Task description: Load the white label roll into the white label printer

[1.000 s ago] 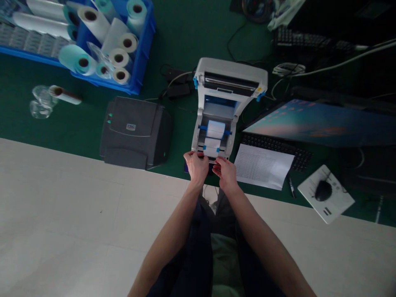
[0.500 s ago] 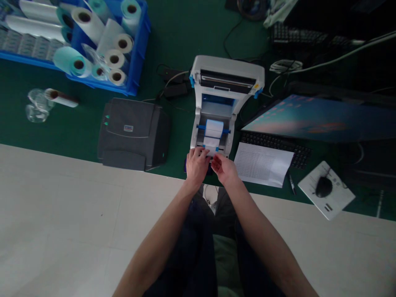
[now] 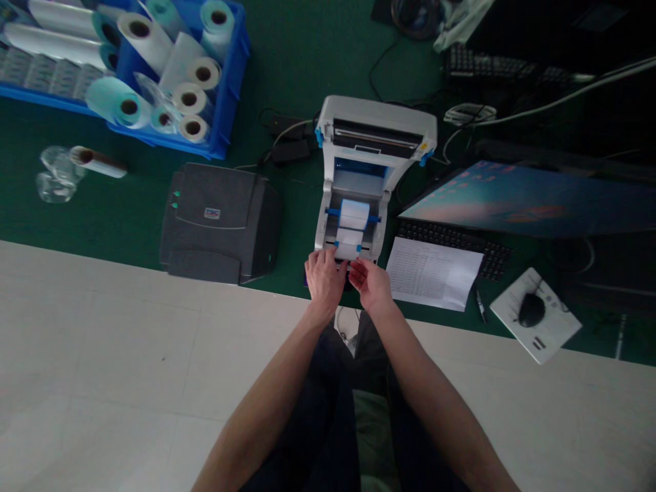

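A white label printer stands with its lid raised. Inside, a roll of white labels sits on a blue spindle. Its label strip runs toward me between two small blue guides. At the printer's front left, my left hand is closed at the strip's end, thumb below and fingers over the front edge. My right hand has curled fingers, pinching the strip's right front corner. The exact fingertip contact is small and partly hidden.
Left of the printer stands a closed dark grey printer. Beyond it, a blue bin holds several film rolls. A printed sheet overlaps a keyboard at right, near a monitor, a pen and a mouse.
My left hand has drawn slightly back toward me, its thumb now lower at the strip's end. The right hand stays nearly in place. The view has shifted slightly.
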The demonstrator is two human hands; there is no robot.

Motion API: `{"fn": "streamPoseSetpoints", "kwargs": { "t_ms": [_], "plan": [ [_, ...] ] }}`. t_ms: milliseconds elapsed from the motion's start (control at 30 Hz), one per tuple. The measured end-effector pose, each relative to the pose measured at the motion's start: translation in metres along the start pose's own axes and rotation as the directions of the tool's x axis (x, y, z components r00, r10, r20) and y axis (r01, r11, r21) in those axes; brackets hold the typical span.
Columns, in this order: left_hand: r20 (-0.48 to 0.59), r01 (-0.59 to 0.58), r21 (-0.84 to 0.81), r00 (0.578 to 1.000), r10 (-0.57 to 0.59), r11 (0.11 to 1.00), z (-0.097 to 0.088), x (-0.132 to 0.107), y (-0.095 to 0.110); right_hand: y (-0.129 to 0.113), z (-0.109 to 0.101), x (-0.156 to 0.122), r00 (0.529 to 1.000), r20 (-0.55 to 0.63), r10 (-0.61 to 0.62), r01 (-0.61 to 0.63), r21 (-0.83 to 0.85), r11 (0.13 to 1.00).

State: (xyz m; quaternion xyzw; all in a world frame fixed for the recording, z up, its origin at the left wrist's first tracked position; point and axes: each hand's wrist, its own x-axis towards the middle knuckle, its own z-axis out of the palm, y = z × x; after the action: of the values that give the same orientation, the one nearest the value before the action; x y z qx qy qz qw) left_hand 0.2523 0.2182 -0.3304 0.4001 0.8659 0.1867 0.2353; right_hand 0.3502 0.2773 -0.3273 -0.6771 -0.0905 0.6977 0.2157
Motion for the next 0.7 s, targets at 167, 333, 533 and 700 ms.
{"fn": "streamPoseSetpoints", "kwargs": {
  "t_ms": [167, 333, 533, 700],
  "plan": [
    [-0.010, 0.182, -0.090, 0.983, -0.184, 0.979, 0.005, 0.007, 0.010, 0.000, 0.000, 0.000, 0.997, -0.054, 0.046, -0.046, -0.014, 0.999],
    [0.033, 0.357, -0.186, 0.933, -0.357, 0.916, 0.007, 0.019, 0.014, 0.002, -0.002, -0.001, 0.998, -0.061, 0.030, -0.033, -0.034, 0.999],
    [0.056, 0.459, -0.255, 0.885, -0.461, 0.851, 0.003, 0.025, 0.019, 0.006, -0.002, 0.000, 0.999, -0.054, 0.003, -0.008, -0.085, 0.996],
    [0.056, 0.486, -0.292, 0.868, -0.493, 0.824, 0.001, 0.024, 0.022, 0.010, -0.004, 0.001, 0.999, -0.044, -0.022, 0.016, -0.135, 0.991]
  ]
}}
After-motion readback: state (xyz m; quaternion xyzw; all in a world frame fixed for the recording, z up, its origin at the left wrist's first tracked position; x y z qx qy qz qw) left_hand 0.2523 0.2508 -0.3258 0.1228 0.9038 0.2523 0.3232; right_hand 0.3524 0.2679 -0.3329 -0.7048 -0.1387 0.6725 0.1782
